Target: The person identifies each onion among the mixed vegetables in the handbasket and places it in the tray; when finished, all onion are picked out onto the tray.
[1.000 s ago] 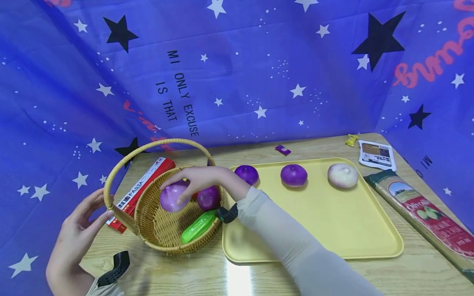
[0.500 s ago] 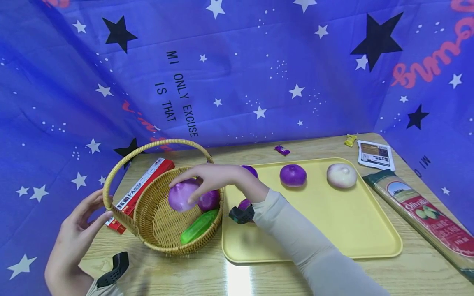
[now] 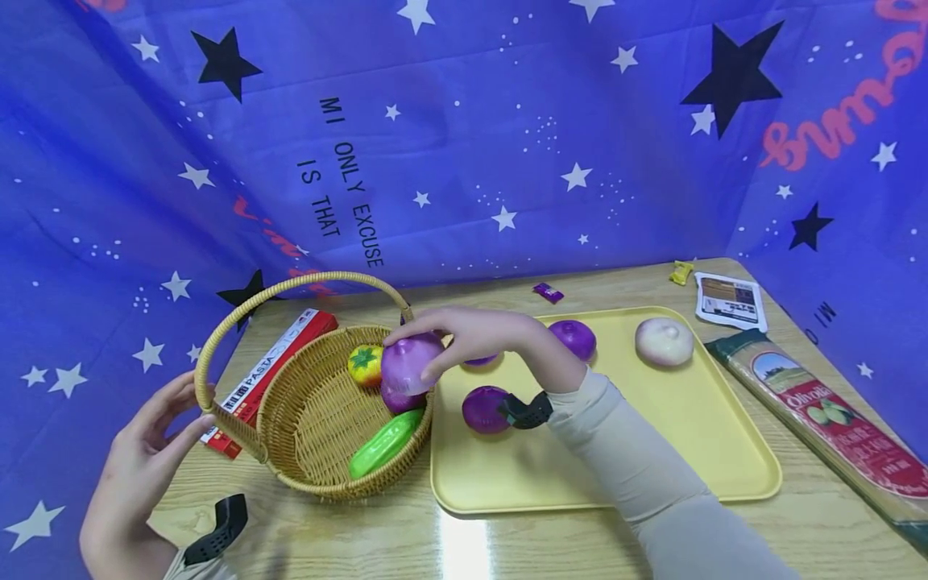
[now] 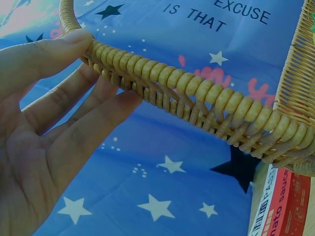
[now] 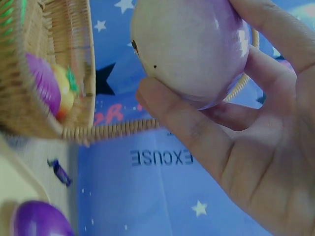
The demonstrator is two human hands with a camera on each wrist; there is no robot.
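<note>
My left hand (image 3: 138, 463) pinches the side of the wicker basket's handle (image 3: 235, 431) between thumb and fingers. My right hand (image 3: 482, 334) grips a pale purple onion (image 3: 409, 362) above the right side of the basket (image 3: 315, 415); the right wrist view shows its whitish underside (image 5: 182, 49). Inside the basket lie a green cucumber (image 3: 387, 445), a dark purple onion (image 3: 400, 400) partly covered by the held one, and a yellow-red toy fruit (image 3: 364, 365) with a green leafy top. On the yellow tray (image 3: 652, 459) sit purple onions (image 3: 484, 409), one mostly behind my right hand, and a whitish onion (image 3: 663, 341).
A red and white pasta box (image 3: 275, 366) lies behind the basket's left side. Right of the tray are an Olivoilà spaghetti pack (image 3: 819, 411) and a white packet (image 3: 729, 300). Purple (image 3: 548, 292) and yellow (image 3: 681, 272) wrapped candies lie toward the back edge.
My right hand has moved right with the pale onion, from the middle of the basket to its right rim. The yellow-red fruit and a tray onion have come into sight. The left hand stays on the handle.
</note>
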